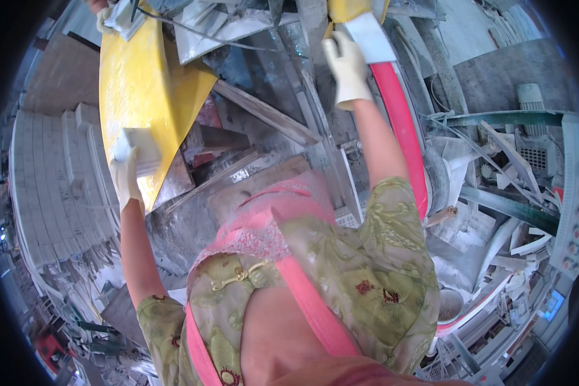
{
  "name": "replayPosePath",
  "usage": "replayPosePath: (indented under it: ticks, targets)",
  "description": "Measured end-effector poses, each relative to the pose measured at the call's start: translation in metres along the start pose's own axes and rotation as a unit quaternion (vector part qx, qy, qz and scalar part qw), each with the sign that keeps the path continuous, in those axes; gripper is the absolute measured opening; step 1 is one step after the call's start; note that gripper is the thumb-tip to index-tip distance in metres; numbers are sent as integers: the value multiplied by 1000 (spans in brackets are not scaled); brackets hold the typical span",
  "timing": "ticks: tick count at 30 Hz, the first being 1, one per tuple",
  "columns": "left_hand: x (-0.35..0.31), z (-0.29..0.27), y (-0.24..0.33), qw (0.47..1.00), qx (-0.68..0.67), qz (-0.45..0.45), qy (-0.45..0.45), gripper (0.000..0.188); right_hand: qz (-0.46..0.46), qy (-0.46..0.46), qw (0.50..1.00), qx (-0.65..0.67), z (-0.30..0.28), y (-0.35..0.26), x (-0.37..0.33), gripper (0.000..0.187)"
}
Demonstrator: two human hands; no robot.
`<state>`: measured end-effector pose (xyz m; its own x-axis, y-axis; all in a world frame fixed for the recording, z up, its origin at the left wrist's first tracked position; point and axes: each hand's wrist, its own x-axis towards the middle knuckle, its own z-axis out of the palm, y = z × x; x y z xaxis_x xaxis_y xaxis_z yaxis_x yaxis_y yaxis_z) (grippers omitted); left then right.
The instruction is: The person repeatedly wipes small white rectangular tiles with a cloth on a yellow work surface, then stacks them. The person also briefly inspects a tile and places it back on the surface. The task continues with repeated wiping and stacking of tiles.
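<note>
My left hand (126, 177), in a pale glove, is closed on the near end of a small stack of white tiles (139, 147) on a wet yellow sheet (132, 83). My right hand (347, 69), gloved too, reaches far forward with its fingers apart. It is right beside a white tile (370, 37) that lies over a red belt (402, 128); whether it touches the tile I cannot tell. Another yellow sheet (349, 9) shows beyond that tile.
At the far left, another person's gloved hand (104, 20) is by white pieces (125, 19). Long pale slabs (45, 186) are stacked at my left. Wooden boards (267, 112) lie between the two work spots. Green metal bars (508, 118) and broken pieces crowd the right.
</note>
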<state>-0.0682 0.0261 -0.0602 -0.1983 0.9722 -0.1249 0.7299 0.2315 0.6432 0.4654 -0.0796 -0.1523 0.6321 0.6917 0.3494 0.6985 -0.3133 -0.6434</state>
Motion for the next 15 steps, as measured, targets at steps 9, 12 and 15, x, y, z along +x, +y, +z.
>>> replayPosePath:
  ticks: [9, 12, 15]
  targets:
    - [29, 9, -32, 999, -13, 3, 46, 78, 87, 11, 963, -257, 2, 70, 100, 86]
    - [45, 10, -49, 996, 23, 34, 81, 78, 81, 43, 947, -308, 20, 75, 109, 91]
    - [40, 9, -48, 998, -13, 36, 58, 78, 29, 57, 949, -308, 14, 84, 100, 84]
